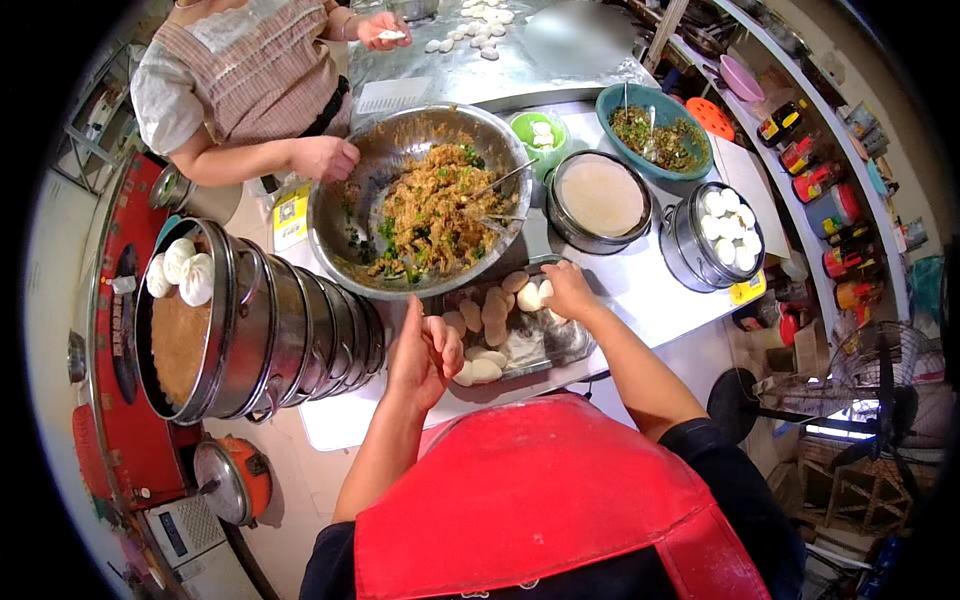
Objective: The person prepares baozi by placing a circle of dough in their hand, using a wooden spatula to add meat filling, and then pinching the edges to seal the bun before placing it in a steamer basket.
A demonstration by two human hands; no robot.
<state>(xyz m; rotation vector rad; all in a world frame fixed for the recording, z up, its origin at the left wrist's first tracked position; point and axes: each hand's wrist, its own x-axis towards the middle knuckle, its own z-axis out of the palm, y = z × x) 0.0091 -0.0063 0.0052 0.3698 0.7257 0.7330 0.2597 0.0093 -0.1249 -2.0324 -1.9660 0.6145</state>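
A metal tray (536, 343) dusted with flour lies on the table in front of me. Rounds of pale dough (495, 309) line its far and left sides. My right hand (574, 291) reaches over its far right part, fingers curled against a dough piece (546, 289). My left hand (429, 345) hovers by the tray's left side, thumb raised and fingers loosely bent, with nothing seen in it. Beyond both hands stands a large metal bowl (330, 251) of minced filling (439, 202) with chopped greens and metal utensils in it.
Left stands a tall steamer stack (300, 330) topped with several buns (180, 270). To the right are a lined steamer (600, 195), a bun-filled steamer (686, 251) and a teal basin (675, 165). Another person's hand (326, 157) is at the bowl's rim. A fan (877, 390) stands right.
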